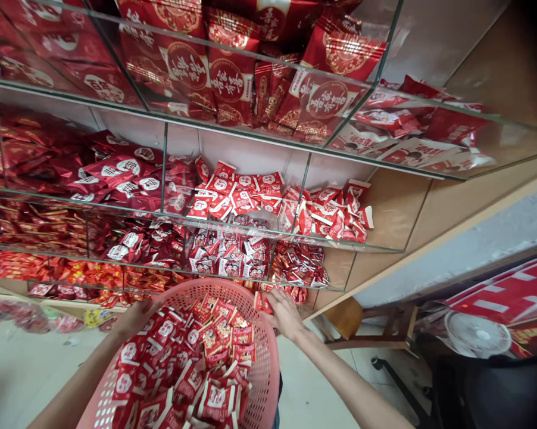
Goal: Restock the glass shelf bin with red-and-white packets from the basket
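Right hand (285,314), nearly closed, apparently pinching small red plastic-wrapped packet (261,302); left hand (137,319) at pink perforated plastic basket (265,381), grip undeterminable. Likely packet-handling step; next calls for steady basket.

Glass shelves carry the goods in several levels. On the upper shelf (233,128), at the top of the frame, there are large red bags (230,77). On the shelf below (389,229), dark red bags (128,170) lie toward the left, and red-and-white packets (237,193) lie in the middle. At bottom centre, a pink basket (267,366) carries many small red packets (179,363).
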`<state>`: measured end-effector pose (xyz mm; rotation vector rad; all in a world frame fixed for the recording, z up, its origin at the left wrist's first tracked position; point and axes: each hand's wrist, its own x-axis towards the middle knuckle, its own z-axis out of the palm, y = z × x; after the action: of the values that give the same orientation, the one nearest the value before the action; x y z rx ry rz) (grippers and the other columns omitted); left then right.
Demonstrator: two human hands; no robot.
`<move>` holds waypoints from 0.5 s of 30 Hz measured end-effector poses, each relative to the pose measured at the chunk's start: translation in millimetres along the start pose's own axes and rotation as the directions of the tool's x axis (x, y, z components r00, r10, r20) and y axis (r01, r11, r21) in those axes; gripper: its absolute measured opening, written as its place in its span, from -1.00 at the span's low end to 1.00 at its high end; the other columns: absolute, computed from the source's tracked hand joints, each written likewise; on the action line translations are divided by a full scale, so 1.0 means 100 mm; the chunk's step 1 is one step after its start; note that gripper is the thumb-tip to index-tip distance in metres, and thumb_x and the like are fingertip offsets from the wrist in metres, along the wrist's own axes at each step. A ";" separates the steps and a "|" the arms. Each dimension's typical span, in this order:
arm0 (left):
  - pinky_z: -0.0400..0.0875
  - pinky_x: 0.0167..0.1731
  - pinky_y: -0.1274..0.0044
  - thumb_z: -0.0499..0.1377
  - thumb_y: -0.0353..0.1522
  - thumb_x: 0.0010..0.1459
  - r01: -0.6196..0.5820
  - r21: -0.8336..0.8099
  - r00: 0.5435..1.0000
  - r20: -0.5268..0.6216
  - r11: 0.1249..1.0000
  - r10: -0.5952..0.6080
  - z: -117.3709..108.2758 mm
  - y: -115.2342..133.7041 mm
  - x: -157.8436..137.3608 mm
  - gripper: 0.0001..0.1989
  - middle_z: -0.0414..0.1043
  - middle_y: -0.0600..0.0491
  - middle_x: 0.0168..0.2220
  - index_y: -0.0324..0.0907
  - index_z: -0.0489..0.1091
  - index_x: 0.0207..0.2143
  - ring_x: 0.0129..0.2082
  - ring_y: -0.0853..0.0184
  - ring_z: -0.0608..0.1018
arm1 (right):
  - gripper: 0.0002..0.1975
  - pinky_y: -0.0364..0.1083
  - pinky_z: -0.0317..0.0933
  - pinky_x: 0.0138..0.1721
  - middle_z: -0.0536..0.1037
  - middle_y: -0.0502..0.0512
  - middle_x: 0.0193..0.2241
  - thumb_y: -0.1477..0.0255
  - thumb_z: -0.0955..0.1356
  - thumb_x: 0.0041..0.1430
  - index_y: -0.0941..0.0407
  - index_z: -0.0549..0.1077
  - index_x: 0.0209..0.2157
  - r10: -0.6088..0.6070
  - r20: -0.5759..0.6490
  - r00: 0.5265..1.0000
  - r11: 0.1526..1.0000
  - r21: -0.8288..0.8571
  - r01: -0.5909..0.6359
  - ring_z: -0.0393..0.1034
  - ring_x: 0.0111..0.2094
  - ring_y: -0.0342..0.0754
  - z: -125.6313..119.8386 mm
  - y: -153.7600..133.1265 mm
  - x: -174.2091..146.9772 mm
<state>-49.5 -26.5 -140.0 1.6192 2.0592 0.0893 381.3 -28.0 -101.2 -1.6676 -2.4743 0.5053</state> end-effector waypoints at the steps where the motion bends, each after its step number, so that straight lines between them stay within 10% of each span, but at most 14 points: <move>1: 0.30 -0.28 0.51 -0.12 -0.06 0.18 -0.003 -0.005 1.000 0.015 1.000 0.003 0.00 0.00 0.01 -0.65 0.38 0.03 -0.46 -0.11 0.19 -0.44 -0.35 0.23 0.52 | -0.58 0.04 0.23 0.13 0.50 0.23 0.05 0.27 0.32 0.33 0.13 0.42 0.15 -0.053 0.008 0.999 0.998 0.019 0.053 0.37 0.08 0.12 0.03 -0.15 0.00; 9: 0.31 -0.27 0.47 -0.15 -0.01 0.14 -0.004 -0.032 0.998 0.055 0.999 0.006 0.00 -0.06 0.05 -0.62 0.44 -0.02 -0.45 -0.08 0.21 -0.43 -0.29 0.13 0.58 | -0.55 0.08 0.25 0.19 0.51 0.23 0.06 0.25 0.46 0.19 0.14 0.47 0.06 -0.369 0.330 0.869 0.904 -0.088 0.417 0.36 0.13 0.13 0.62 -0.94 -0.07; 15: 0.28 -0.32 0.48 -0.17 0.02 0.13 -0.022 -0.008 0.999 0.034 1.000 0.022 0.04 -0.08 0.07 -0.58 0.41 -0.01 -0.49 -0.09 0.18 -0.49 -0.36 0.17 0.56 | -0.52 0.12 0.23 0.22 0.50 0.25 0.10 0.21 0.48 0.16 0.14 0.48 0.06 -0.364 0.365 0.857 0.902 -0.092 0.422 0.33 0.19 0.15 0.82 -0.97 -0.07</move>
<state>-56.0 -22.8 -148.7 1.6279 2.0133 0.0773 276.0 -84.4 -144.7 -1.1302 -3.0848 0.5833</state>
